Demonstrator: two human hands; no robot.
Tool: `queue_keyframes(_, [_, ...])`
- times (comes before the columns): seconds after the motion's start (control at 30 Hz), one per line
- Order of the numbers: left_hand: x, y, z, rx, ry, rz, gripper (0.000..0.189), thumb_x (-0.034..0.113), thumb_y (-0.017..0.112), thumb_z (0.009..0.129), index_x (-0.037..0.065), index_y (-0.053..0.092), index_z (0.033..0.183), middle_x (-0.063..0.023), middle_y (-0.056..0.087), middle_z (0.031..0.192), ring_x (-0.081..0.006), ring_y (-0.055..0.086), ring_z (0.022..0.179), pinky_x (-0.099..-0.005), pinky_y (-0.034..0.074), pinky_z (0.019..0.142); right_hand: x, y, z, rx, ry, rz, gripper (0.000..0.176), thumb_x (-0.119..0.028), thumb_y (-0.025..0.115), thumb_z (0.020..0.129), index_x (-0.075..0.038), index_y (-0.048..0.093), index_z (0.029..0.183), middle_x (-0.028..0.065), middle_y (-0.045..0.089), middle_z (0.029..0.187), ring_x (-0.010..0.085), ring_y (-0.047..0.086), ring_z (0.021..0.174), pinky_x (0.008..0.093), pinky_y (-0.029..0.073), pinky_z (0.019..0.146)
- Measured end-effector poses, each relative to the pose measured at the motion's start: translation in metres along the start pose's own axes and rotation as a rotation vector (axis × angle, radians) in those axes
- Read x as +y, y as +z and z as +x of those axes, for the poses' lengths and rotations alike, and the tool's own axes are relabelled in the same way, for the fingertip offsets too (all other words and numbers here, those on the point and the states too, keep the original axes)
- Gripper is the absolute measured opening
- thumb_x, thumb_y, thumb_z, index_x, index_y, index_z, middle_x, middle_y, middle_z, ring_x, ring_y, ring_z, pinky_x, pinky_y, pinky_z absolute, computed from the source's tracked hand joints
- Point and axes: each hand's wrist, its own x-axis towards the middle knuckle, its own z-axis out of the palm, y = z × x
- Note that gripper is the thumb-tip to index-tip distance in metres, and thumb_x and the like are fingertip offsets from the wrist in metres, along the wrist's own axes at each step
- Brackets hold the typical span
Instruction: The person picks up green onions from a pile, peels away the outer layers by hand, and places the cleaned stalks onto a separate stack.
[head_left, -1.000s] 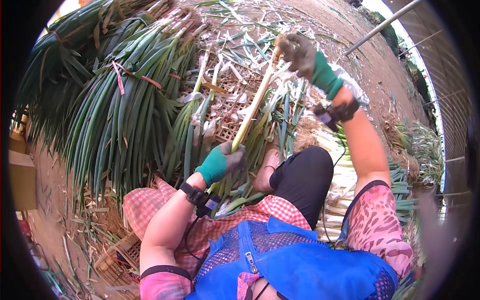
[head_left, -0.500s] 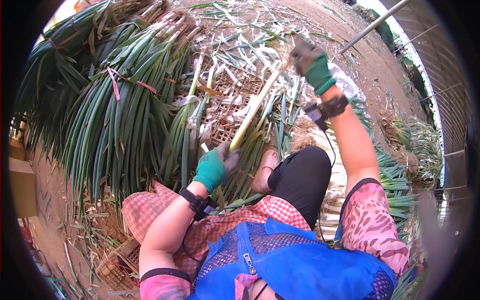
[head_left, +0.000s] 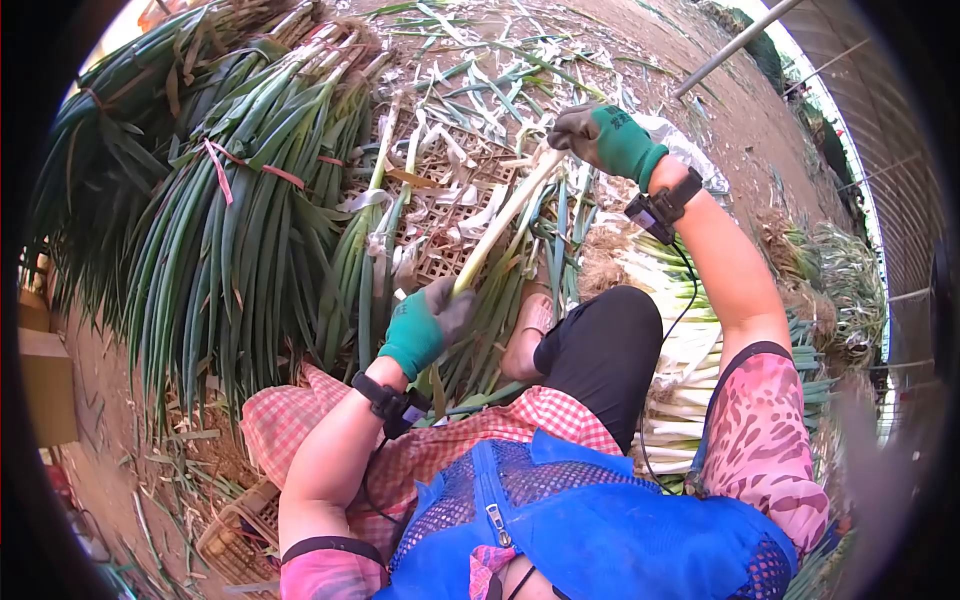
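A long green onion (head_left: 505, 222) with a pale stem slants between my two gloved hands. My left hand (head_left: 428, 325) is closed round its lower, greener part, above the checked cloth on my lap. At the upper end, by the roots, the fingers of my right hand (head_left: 603, 138) pinch the stem; the fingertips are partly hidden. Beneath the stem lies an upturned plastic crate (head_left: 445, 250), strewn with peeled skins and cut leaves. Cleaned green onions (head_left: 690, 350) with white stems lie in a pile to the right of my knee.
Big tied bundles of green onions (head_left: 240, 220) stand at the left. A metal pole (head_left: 740, 48) slants in at the upper right. More onions (head_left: 845, 280) lie at the far right. A plastic basket (head_left: 235, 535) sits at lower left. Leaf scraps litter the ground.
My right hand has come down and slightly left, from a raised, blurred position to the onion's root end. My left hand still holds the lower part.
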Motion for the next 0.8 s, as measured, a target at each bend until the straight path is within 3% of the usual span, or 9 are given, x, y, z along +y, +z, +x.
queue_keyframes(0.03, [-0.001,0.0,0.001,-0.008,0.002,-0.017,0.036,0.033,0.06,0.089,0.005,0.063,0.111,-0.0178,0.067,0.084,-0.0248,0.066,0.076,-0.0361,0.05,0.071,0.001,-0.003,0.001,0.084,-0.132,-0.09,0.012,-0.011,0.064,0.084,-0.009,0.071,0.093,0.0124,0.069,0.088,0.0322,0.065,0.076,0.0367,0.055,0.07])
queue_keyframes(0.13, [0.0,0.0,0.002,-0.045,-0.018,-0.058,0.036,0.032,0.06,0.09,0.003,0.062,0.111,-0.0162,0.067,0.085,-0.0199,0.065,0.077,-0.034,0.049,0.072,0.01,-0.025,0.008,0.298,0.083,-0.165,0.017,-0.008,0.06,0.086,-0.009,0.07,0.099,0.0134,0.07,0.09,0.031,0.066,0.08,0.0375,0.056,0.073])
queue_keyframes(0.27, [-0.008,0.002,0.001,-0.045,-0.044,-0.133,0.036,0.031,0.059,0.091,0.001,0.062,0.111,-0.0143,0.067,0.088,-0.0164,0.063,0.08,-0.0327,0.049,0.074,0.046,-0.068,0.01,0.373,0.412,-0.611,0.027,-0.016,0.062,0.087,-0.008,0.066,0.112,0.0128,0.067,0.112,0.0274,0.063,0.105,0.0376,0.048,0.097])
queue_keyframes(0.33, [-0.009,0.0,0.006,-0.044,-0.029,-0.167,0.035,0.03,0.059,0.092,0.001,0.062,0.111,-0.0137,0.066,0.087,-0.0151,0.061,0.08,-0.0319,0.048,0.075,0.015,-0.054,0.007,0.342,0.12,-0.811,0.051,-0.02,0.063,0.086,-0.021,0.051,0.135,0.0098,0.047,0.141,0.0307,0.039,0.133,0.0431,0.031,0.111])
queue_keyframes(0.43, [-0.008,0.006,0.013,-0.071,0.043,-0.409,0.032,0.023,0.062,0.092,0.001,0.06,0.115,-0.0041,0.063,0.087,-0.0083,0.054,0.077,-0.0253,0.047,0.073,-0.074,-0.016,-0.002,0.048,-0.244,-0.833,0.058,-0.017,0.063,0.08,-0.029,0.049,0.135,0.0016,0.047,0.143,0.0256,0.032,0.138,0.0441,0.022,0.117])
queue_keyframes(0.53, [0.008,0.007,0.014,-0.095,0.041,-0.555,0.03,0.018,0.065,0.091,0.001,0.059,0.115,0.0023,0.061,0.091,-0.0053,0.052,0.078,-0.0214,0.046,0.071,-0.083,0.01,0.007,-0.205,-0.375,-0.814,0.023,-0.027,0.064,0.083,-0.028,0.065,0.105,-0.0014,0.068,0.109,0.0224,0.057,0.115,0.0365,0.032,0.111])
queue_keyframes(0.6, [0.012,0.006,0.014,-0.075,0.022,-0.487,0.03,0.019,0.066,0.089,0.001,0.06,0.112,0.0,0.063,0.088,-0.0056,0.053,0.077,-0.0225,0.046,0.072,-0.069,-0.013,0.015,0.04,-0.454,-0.77,0.008,-0.028,0.068,0.08,-0.025,0.066,0.087,-0.0034,0.067,0.086,0.0202,0.062,0.093,0.0331,0.043,0.099])
queue_keyframes(0.7, [0.015,-0.003,0.016,-0.117,-0.126,0.143,0.034,0.025,0.066,0.082,0.006,0.063,0.11,-0.0147,0.068,0.091,-0.0249,0.065,0.084,-0.0357,0.05,0.077,-0.033,-0.074,0.01,0.161,-0.387,-0.835,0.027,-0.036,0.069,0.082,-0.019,0.067,0.102,0.0056,0.066,0.084,0.0257,0.063,0.083,0.0377,0.05,0.079])
queue_keyframes(0.8, [-0.015,-0.004,0.019,-0.214,-0.145,0.474,0.033,0.024,0.061,0.081,0.008,0.064,0.11,-0.019,0.067,0.104,-0.0369,0.064,0.099,-0.0442,0.05,0.083,-0.047,-0.154,-0.017,0.113,-0.26,-0.961,0.021,-0.029,0.068,0.077,-0.016,0.066,0.094,0.0044,0.064,0.088,0.0263,0.059,0.09,0.0425,0.042,0.093])
